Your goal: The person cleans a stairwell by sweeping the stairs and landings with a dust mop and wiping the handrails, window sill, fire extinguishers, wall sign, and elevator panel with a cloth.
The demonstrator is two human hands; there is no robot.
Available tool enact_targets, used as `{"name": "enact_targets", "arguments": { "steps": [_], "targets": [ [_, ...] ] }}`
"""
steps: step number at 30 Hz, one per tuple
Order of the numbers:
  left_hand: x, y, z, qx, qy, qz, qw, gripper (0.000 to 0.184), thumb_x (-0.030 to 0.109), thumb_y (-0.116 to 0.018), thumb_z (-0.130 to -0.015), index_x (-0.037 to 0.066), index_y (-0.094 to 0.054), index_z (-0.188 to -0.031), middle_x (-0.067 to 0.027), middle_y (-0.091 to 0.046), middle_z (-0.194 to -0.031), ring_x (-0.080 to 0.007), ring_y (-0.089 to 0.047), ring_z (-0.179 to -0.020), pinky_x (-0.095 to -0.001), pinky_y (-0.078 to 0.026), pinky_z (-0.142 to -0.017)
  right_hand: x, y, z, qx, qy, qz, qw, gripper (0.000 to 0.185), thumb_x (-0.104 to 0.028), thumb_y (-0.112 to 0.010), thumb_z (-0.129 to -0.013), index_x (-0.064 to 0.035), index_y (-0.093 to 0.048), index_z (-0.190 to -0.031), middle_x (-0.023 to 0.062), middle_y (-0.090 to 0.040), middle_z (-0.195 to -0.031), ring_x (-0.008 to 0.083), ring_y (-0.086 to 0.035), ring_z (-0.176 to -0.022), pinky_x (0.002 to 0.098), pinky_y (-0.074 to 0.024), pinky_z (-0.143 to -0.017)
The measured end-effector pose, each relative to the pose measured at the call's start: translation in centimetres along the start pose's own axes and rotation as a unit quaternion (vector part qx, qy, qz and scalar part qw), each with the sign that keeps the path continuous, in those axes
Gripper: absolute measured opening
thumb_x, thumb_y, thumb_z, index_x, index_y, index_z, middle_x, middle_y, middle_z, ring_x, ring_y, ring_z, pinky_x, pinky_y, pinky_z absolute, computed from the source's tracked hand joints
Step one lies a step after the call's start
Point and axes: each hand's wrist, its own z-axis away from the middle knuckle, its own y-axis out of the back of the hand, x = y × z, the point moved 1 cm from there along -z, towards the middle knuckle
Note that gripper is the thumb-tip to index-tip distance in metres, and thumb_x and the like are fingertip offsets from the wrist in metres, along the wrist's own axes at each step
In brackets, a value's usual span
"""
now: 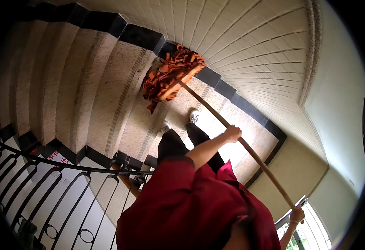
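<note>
A mop with a head of orange and dark cloth strips [165,77] rests on a step near the tiled wall. Its long wooden handle [259,160] runs diagonally down to the lower right. Partway along the handle, my left hand [233,133] is closed around it. Near the handle's far end, my right hand [297,213] grips it too, close to the window. Both hands are apart from each other.
Speckled stone stairs [107,87] with dark edging fill the left. A black metal railing [78,170] curves along the lower left. My shoes [194,116] stand on a step below the mop head. A window [311,225] is at the lower right.
</note>
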Motion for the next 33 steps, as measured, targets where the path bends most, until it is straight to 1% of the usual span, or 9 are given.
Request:
{"name": "enact_targets", "arguments": {
  "steps": [15, 17, 22, 24, 25, 28, 30, 32, 33],
  "targets": [
    [-11.4, 7.9, -0.2, 0.228, 0.065, -0.068, 0.969, 0.01, 0.013, -0.062, -0.063, 0.006, -0.056, -0.062, -0.0124, -0.057, -0.061, -0.0296, -0.058, -0.063, -0.0423, -0.043, -0.067, -6.9, 4.3, -13.0, 0.108, 0.01, 0.017, 0.994, 0.012, -0.003, -0.053, -0.075, -0.0133, -0.056, -0.081, 0.0122, -0.06, -0.067, 0.0326, -0.058, -0.064, 0.0421, -0.0456, -0.054],
    [-14.8, 9.0, 1.1, 0.311, 0.035, -0.083, 0.946, 0.01, 0.012, -0.063, -0.063, 0.006, -0.056, -0.062, -0.0131, -0.058, -0.062, -0.0304, -0.057, -0.065, -0.0418, -0.044, -0.066, -3.0, 3.7, -14.6, 0.345, 0.105, -0.049, 0.932, 0.025, -0.004, -0.051, -0.078, -0.0138, -0.06, -0.099, 0.0102, -0.06, -0.07, 0.0286, -0.057, -0.061, 0.0403, -0.0445, -0.053],
    [-9.6, 7.2, 1.6, 0.448, 0.059, 0.002, 0.892, 0.013, 0.02, -0.064, -0.061, 0.008, -0.06, -0.059, -0.0142, -0.058, -0.059, -0.0324, -0.058, -0.061, -0.0439, -0.043, -0.062, 11.8, 13.1, -20.6, 0.321, 0.091, 0.041, 0.942, 0.035, -0.016, -0.041, -0.091, -0.0079, -0.048, -0.124, 0.0122, -0.06, -0.098, 0.0226, -0.056, -0.079, 0.0336, -0.0445, -0.066],
    [-7.9, 4.3, 2.9, 0.481, 0.106, 0.019, 0.87, 0.011, 0.017, -0.063, -0.058, 0.006, -0.06, -0.058, -0.0137, -0.057, -0.056, -0.0324, -0.058, -0.059, -0.0433, -0.045, -0.061, 10.1, 20.2, -23.8, 0.419, 0.168, 0.189, 0.872, 0.024, -0.028, -0.045, -0.087, -0.0076, -0.049, -0.099, 0.0073, -0.06, -0.083, 0.0235, -0.057, -0.066, 0.0362, -0.044, -0.052],
    [-6.4, 3.9, 5.1, 0.447, 0.151, -0.012, 0.881, 0.007, 0.014, -0.061, -0.058, 0.008, -0.058, -0.059, -0.0128, -0.055, -0.055, -0.0322, -0.058, -0.058, -0.0413, -0.046, -0.062, 4.8, 24.8, -21.1, 0.448, 0.22, 0.422, 0.756, 0.028, -0.037, -0.05, -0.081, -0.0101, -0.052, -0.074, 0.002, -0.06, -0.061, 0.0258, -0.059, -0.045, 0.0392, -0.0435, -0.033],
    [-4.4, -0.8, 11.7, 0.531, 0.174, -0.003, 0.829, 0.012, 0.016, -0.061, -0.058, 0.007, -0.054, -0.054, -0.013, -0.053, -0.052, -0.0323, -0.055, -0.053, -0.041, -0.044, -0.054, -1.0, 29.2, -23.8, 0.42, 0.181, 0.399, 0.795, 0.023, -0.034, -0.046, -0.08, -0.0223, -0.06, -0.093, 0.0048, -0.06, -0.06, 0.0276, -0.058, -0.045, 0.0444, -0.0474, -0.036],
    [-3.3, -4.2, 16.3, 0.534, 0.274, 0.007, 0.8, 0.014, 0.017, -0.063, -0.057, 0.006, -0.054, -0.055, -0.0143, -0.053, -0.055, -0.033, -0.055, -0.056, -0.0426, -0.043, -0.055, -5.6, 30.1, -26.0, 0.631, 0.2, 0.489, 0.569, 0.019, -0.034, -0.046, -0.08, -0.0227, -0.061, -0.079, 0.0044, -0.058, -0.055, 0.025, -0.054, -0.039, 0.0418, -0.0418, -0.032],
    [-4.6, -10.7, 20.7, 0.665, 0.278, -0.013, 0.693, 0.016, 0.023, -0.064, -0.059, 0.008, -0.057, -0.06, -0.0135, -0.054, -0.059, -0.0348, -0.055, -0.061, -0.0467, -0.041, -0.061, -12.5, 31.1, -29.4, 0.696, 0.296, 0.315, 0.573, 0.018, -0.029, -0.047, -0.082, -0.0178, -0.06, -0.089, 0.0053, -0.06, -0.068, 0.0245, -0.056, -0.054, 0.0393, -0.0437, -0.046],
    [-4.2, -12.7, 24.6, 0.619, 0.411, 0.045, 0.668, 0.015, 0.021, -0.064, -0.059, 0.008, -0.056, -0.063, -0.0151, -0.053, -0.062, -0.0365, -0.052, -0.066, -0.0454, -0.039, -0.063, -17.2, 31.8, -29.6, 0.706, 0.37, 0.222, 0.561, 0.019, -0.026, -0.047, -0.083, -0.0153, -0.06, -0.093, 0.0057, -0.061, -0.074, 0.0243, -0.057, -0.061, 0.038, -0.0447, -0.054]
  ]
}}
